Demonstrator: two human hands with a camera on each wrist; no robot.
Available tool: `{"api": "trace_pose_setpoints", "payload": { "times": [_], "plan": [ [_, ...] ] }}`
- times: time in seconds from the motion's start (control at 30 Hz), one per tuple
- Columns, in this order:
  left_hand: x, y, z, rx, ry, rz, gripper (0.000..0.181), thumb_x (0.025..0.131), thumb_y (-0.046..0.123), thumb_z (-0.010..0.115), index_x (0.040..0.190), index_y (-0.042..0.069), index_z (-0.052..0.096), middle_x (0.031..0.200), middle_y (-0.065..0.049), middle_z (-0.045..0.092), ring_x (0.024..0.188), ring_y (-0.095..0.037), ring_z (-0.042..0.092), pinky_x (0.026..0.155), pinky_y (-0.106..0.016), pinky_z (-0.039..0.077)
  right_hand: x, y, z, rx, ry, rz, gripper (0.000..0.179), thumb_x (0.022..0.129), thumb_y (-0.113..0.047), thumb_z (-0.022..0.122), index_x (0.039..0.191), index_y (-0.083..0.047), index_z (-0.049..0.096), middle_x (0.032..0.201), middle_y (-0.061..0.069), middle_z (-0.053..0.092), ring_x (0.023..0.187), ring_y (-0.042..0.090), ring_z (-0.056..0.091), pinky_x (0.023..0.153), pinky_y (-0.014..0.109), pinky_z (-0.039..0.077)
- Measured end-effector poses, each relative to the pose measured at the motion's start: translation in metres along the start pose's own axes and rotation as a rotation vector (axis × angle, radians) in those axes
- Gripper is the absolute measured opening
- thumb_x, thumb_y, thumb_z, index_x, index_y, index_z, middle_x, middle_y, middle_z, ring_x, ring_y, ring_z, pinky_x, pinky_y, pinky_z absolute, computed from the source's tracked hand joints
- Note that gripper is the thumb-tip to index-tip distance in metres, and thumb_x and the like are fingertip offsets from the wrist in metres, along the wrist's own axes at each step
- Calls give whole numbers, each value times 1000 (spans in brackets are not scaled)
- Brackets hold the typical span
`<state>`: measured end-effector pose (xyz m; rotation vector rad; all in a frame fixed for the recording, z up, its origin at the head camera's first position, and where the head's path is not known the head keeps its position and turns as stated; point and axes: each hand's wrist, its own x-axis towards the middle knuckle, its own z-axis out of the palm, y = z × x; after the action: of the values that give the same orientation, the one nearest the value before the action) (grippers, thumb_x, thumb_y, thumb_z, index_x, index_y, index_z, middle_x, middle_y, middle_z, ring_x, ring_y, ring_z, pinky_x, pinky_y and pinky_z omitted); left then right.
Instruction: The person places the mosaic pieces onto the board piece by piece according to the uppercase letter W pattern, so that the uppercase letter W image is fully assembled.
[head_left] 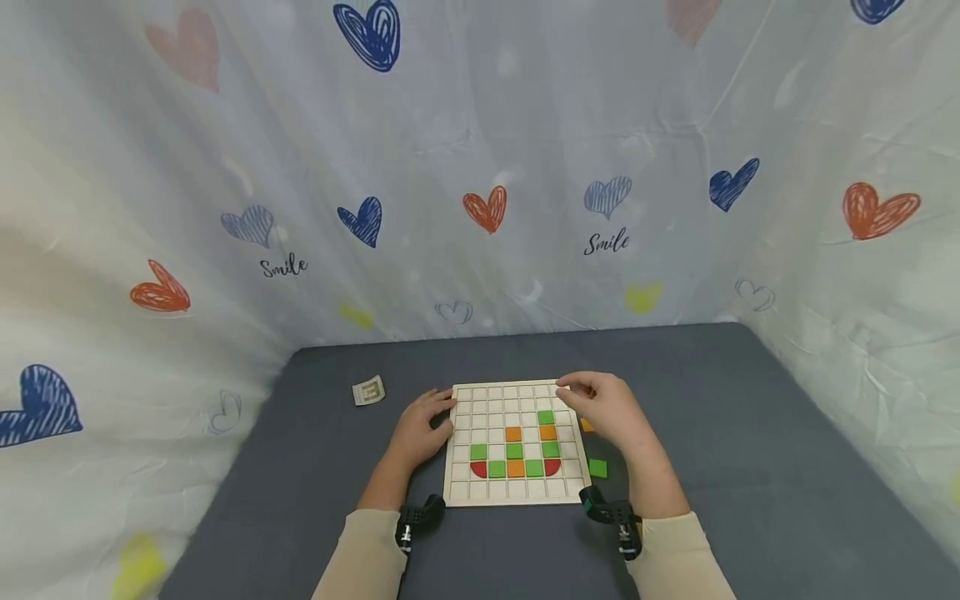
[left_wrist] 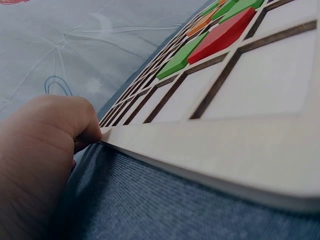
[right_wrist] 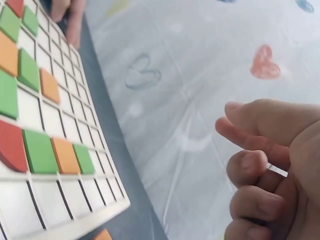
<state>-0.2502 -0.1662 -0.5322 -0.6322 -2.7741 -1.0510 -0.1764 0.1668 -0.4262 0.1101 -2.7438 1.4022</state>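
A pale wooden grid board (head_left: 517, 492) lies on the dark table. Several square tiles in green and orange sit in its cells, such as a green tile (head_left: 546, 417) and an orange tile (head_left: 513, 434). Red tiles with one rounded corner (head_left: 478, 469) flank the lower row. My left hand (head_left: 420, 427) touches the board's left edge with its fingertips and thumb. Over the upper right corner hovers my right hand (head_left: 606, 408), fingers loosely curled, thumb and index tips close together. The right wrist view shows nothing between those fingers (right_wrist: 260, 202).
Right of the board lie a loose green tile (head_left: 597, 468) and an orange tile (head_left: 587, 425), partly hidden by the right hand. A small printed paper (head_left: 368, 391) lies to the back left. A curtain with hearts (head_left: 485, 208) hangs around the table.
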Motion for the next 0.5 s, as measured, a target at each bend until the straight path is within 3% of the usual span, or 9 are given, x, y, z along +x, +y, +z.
{"api": "trace_pose_setpoints", "payload": {
  "times": [0.17,0.37,0.5],
  "plan": [
    [-3,0,4,-15,13,16,43,96,15,60,137,6,67,151,-7,55,147,-36,38,118,-61,32,-3,19,-10,-27,1,44,35,101,-28,67,130,-9,71,93,5,62,77,23,51,61,35,45],
    [-7,-1,3,-25,38,10,42,94,13,61,134,5,69,148,-9,57,145,-38,41,116,-63,34,-1,42,-13,-49,16,70,35,101,-21,67,133,-7,69,95,6,58,82,24,52,64,36,45],
    [-5,1,3,-18,50,24,42,93,13,60,134,4,70,147,-10,58,144,-39,42,115,-64,35,3,59,-12,-72,-12,143,40,95,-11,73,133,-3,68,88,7,56,76,23,51,62,34,42]
  ]
}}
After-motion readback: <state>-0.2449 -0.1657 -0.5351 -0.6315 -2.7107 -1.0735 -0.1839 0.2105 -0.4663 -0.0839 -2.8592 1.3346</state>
